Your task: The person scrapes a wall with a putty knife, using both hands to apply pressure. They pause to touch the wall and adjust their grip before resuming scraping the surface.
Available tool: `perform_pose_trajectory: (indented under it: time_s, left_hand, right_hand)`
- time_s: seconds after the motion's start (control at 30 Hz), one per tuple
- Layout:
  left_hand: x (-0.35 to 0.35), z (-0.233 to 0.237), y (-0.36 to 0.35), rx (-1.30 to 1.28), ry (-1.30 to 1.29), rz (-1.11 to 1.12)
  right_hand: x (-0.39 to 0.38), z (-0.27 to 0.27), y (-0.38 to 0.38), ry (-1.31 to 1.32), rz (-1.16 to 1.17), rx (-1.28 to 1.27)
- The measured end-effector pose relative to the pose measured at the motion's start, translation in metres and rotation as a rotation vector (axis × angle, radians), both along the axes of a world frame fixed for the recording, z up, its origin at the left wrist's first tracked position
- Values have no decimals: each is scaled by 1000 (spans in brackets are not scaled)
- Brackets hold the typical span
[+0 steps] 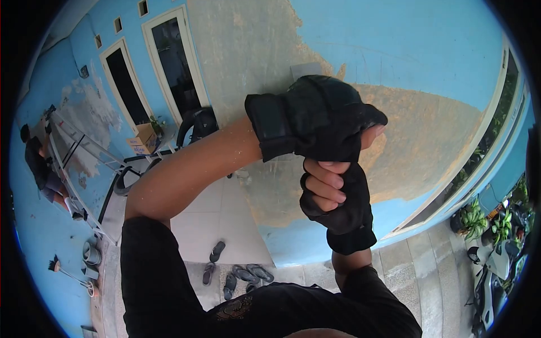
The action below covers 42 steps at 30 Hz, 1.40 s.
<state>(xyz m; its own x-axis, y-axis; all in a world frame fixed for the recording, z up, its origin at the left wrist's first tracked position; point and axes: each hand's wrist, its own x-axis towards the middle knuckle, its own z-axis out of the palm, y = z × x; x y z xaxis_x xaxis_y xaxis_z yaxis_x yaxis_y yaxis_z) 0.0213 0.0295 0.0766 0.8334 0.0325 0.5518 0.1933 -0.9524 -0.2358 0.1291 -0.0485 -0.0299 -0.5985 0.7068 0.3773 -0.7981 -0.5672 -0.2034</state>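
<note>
In black fingerless gloves, my two hands are raised in front of the wall, one above the other. My left hand (pixel 324 118) is closed, its back turned toward me. Past its knuckles, a flat grey blade like a scraper's (pixel 305 71) shows against the wall. Directly below, touching it, my right hand (pixel 338 197) is curled into a fist with bare fingertips showing. Any handle inside the fists is hidden. The wall (pixel 417 121) has a large patch stripped of blue paint, grey-brown and rough, with a ragged blue edge.
At far left a co-worker (pixel 42 163) stands on a ladder (pixel 84 141) by another peeling wall. A cardboard box (pixel 145 138) and a black backpack (pixel 200 125) are behind my left arm. Several sandals (pixel 245 274) lie below; a motorcycle (pixel 496 276) and potted plants (pixel 473 218) stand right.
</note>
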Motion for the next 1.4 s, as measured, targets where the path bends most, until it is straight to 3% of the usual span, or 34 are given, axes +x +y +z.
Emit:
perform_pose_trajectory:
  time_s: [0.07,0.2,0.27,0.4,0.47,0.5,0.57,0.73,0.8,0.87,1.03,1.13,1.17,1.2,1.27,1.3,1.4]
  left_hand:
    - [1,0,10,-1,-101,-117]
    - [1,9,-8,37,-84,-73]
    - [0,20,-10,-56,35,-71]
    - [3,13,-9,-304,-23,-185]
    - [6,13,-19,-77,83,113]
    - [7,12,-12,-73,80,120]
    - [7,11,1,-115,-99,-104]
    - [6,11,-11,33,-71,47]
    - [2,20,-22,17,-53,63]
    - [0,29,-33,-180,-12,162]
    - [0,-1,-4,86,-105,101]
    - [2,9,-22,-43,-28,295]
    - [-3,10,-34,-224,-119,209]
    - [-8,0,-41,-248,-119,216]
    - [-17,-14,-52,-321,-269,29]
    - [-21,-36,-52,-188,-324,-114]
    - [-46,-114,-87,-74,-339,0]
  right_hand:
    - [3,8,0,41,57,11]
    - [-1,7,-7,59,24,-8]
    - [0,17,-7,83,59,2]
    - [-1,11,-9,99,110,-13]
    - [1,15,-6,55,80,0]
    - [2,17,-4,20,49,0]
    - [1,18,0,4,51,67]
    - [4,17,-9,-104,31,83]
    - [3,22,-3,-28,71,34]
    - [5,25,-6,-25,89,85]
    - [3,6,5,-117,68,58]
    - [4,13,4,-140,19,50]
    - [6,16,1,-164,5,102]
    - [11,13,-4,-186,-9,152]
    - [23,-6,-7,-193,8,134]
    - [30,-22,-13,-317,-46,178]
    - [43,-57,-48,-630,-337,190]
